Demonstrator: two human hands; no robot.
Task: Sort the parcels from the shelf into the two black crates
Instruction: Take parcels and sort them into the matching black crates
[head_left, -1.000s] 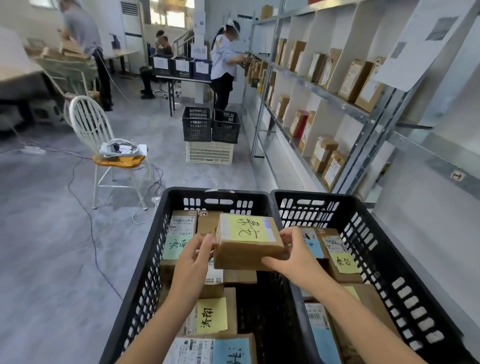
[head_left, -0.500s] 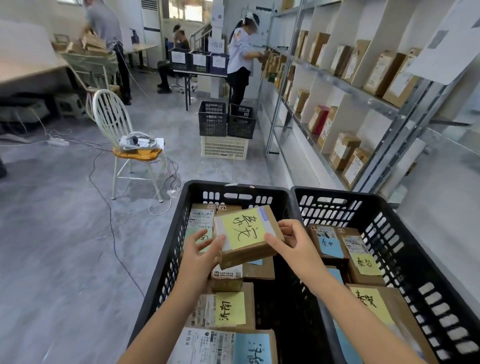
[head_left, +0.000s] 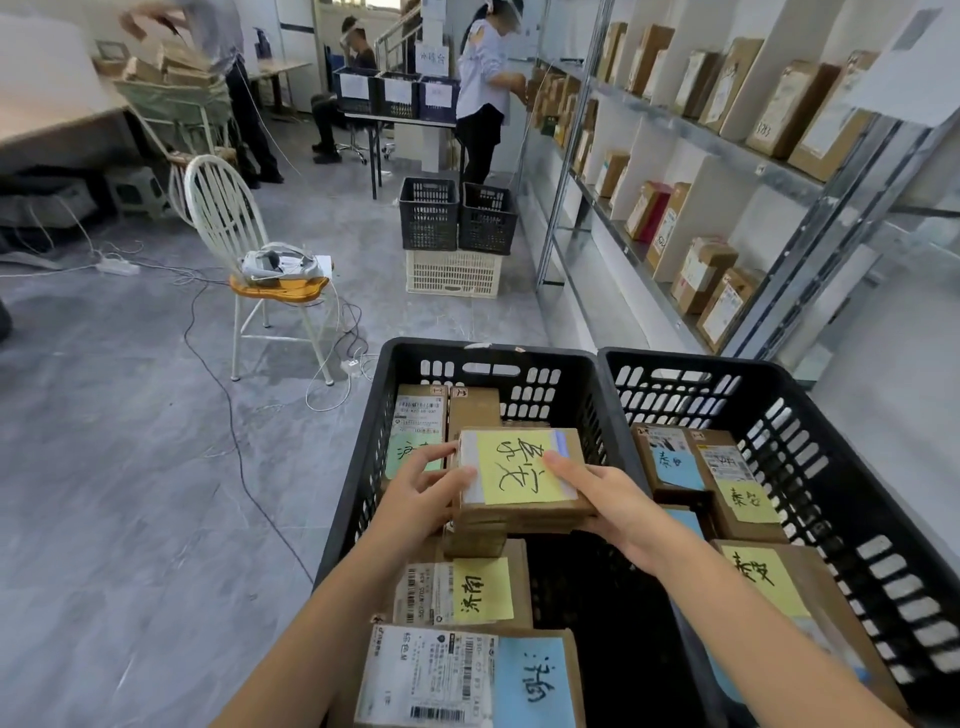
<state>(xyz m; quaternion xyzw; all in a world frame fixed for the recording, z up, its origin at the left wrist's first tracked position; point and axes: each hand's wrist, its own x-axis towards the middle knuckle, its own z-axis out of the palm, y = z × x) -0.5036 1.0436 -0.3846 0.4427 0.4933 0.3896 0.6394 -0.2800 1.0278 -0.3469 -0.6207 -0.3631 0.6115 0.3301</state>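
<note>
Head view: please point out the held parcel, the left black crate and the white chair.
held parcel (head_left: 519, 470), head view, on its yellow note.
left black crate (head_left: 441, 348), head view, on its far rim.
white chair (head_left: 283, 287), head view, on its seat.

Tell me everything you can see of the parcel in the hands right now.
The parcel is a flat brown cardboard box, closed, top face up and roughly level. A white label on top is mostly covered by a yellow note with black handwriting; a blue strip shows at the far right edge. The left hand grips its left end and the right hand its right end, thumbs on top. It is over the left crate, above other parcels; whether it rests on them I cannot tell.
</note>
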